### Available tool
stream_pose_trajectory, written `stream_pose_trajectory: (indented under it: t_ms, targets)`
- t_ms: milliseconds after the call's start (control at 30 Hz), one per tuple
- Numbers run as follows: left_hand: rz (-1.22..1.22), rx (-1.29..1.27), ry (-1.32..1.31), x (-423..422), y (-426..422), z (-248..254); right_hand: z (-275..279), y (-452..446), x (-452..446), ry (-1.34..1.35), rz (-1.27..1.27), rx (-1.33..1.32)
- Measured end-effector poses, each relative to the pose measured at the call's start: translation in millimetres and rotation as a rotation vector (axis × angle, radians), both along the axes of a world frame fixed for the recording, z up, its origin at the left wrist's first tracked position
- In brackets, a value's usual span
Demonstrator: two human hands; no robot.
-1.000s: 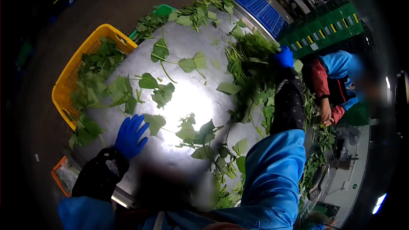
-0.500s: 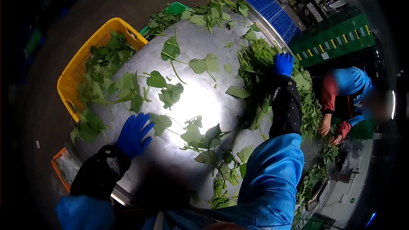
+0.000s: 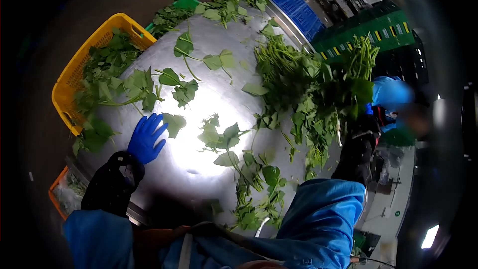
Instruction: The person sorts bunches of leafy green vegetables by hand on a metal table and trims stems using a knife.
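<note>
My left hand [image 3: 146, 140], in a blue glove, lies flat on the metal table [image 3: 194, 184] with its fingers apart. A loose green leaf [image 3: 174, 124] is just beside its fingertips. At the right, my right hand [image 3: 369, 109] is mostly hidden, with only a bit of blue glove showing. It is closed on a bunch of leafy green stems [image 3: 362, 62], raised with the cut stems pointing up. Left of that bunch, a large pile of leafy greens [image 3: 286, 69] lies on the table. Scattered leafy sprigs [image 3: 226, 137] lie across the middle.
A yellow basket [image 3: 74, 67] full of greens stands at the left edge, with an orange-rimmed container [image 3: 56, 199] below it. A blue slatted panel [image 3: 291, 7] and stacked green crates [image 3: 368, 30] are at the back. Another person [image 3: 391, 92] is at the right, partly hidden by the bunch.
My right hand has moved right from the pile, lifting a bunch of leafy green stems. The view has shifted slightly. My left hand stays flat on the table.
</note>
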State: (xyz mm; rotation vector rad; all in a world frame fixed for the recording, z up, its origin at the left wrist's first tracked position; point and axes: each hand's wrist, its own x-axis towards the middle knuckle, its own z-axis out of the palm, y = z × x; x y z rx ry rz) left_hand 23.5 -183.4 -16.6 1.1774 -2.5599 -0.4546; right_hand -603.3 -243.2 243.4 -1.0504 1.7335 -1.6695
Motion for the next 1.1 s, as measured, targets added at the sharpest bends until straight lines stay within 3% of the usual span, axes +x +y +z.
stream_pose_trajectory:
  t_ms: [133,400,467,500,533,567,600,667,700,733,767,833,867,900,933,967,1100]
  targets:
    - [-0.008,-0.006,0.037,0.1,2.9,-2.8,28.0,100.1,41.8,-0.154,-0.005,-0.077]
    - [-0.012,-0.141,0.183,5.3,10.9,-20.0,3.3,281.4,191.3,-0.341,-0.03,-0.147]
    - [0.215,-0.135,0.486,-13.5,15.9,-46.8,-10.1,312.0,225.7,-0.378,-0.012,-0.144]
    - [0.164,-0.051,0.754,-25.4,29.3,1.6,-17.2,326.0,241.6,-0.394,-0.005,-0.135]
    - [0.055,0.101,0.852,-34.3,45.6,50.2,-25.7,341.2,256.5,-0.411,0.0,-0.126]
    - [-0.116,0.374,0.993,-41.6,65.0,92.3,-34.0,355.4,269.0,-0.427,0.004,-0.113]
    - [-0.277,0.389,0.96,-50.4,82.3,120.7,-43.8,368.7,282.1,-0.443,0.009,-0.108]
    - [-0.459,1.227,0.922,-61.9,118.8,163.0,-61.9,391.2,305.2,-0.475,0.021,-0.091]
    - [-0.7,1.252,0.897,-72.8,129.7,149.3,-70.9,400.1,314.5,-0.491,0.031,-0.088]
    - [-0.76,1.302,0.877,-78.1,150.5,159.0,-77.9,408.5,322.6,-0.497,0.043,-0.086]
    - [-0.738,1.285,0.567,-75.6,164.9,171.5,-84.7,416.3,331.1,-0.506,0.052,-0.09]
    - [-0.848,1.011,0.485,-83.3,192.2,162.3,-96.9,433.0,341.8,-0.519,0.057,-0.099]
    - [-0.978,0.76,0.709,-90.2,202.6,161.5,-102.6,439.4,345.1,-0.53,0.053,-0.11]
    - [-0.828,0.981,0.337,-81.7,203.9,160.7,-109.9,445.3,352.3,-0.527,0.06,-0.114]
    - [-0.602,1.193,0.223,-68.6,210.7,190.9,-116.1,446.8,355.8,-0.516,0.065,-0.122]
    - [-0.565,1.121,0.126,-73.1,206.3,165.6,-123.9,451.2,360.0,-0.487,0.065,-0.126]
    - [-0.534,1.191,0.257,-61.2,195.4,172.1,-138.3,464.2,370.6,-0.39,0.008,-0.18]
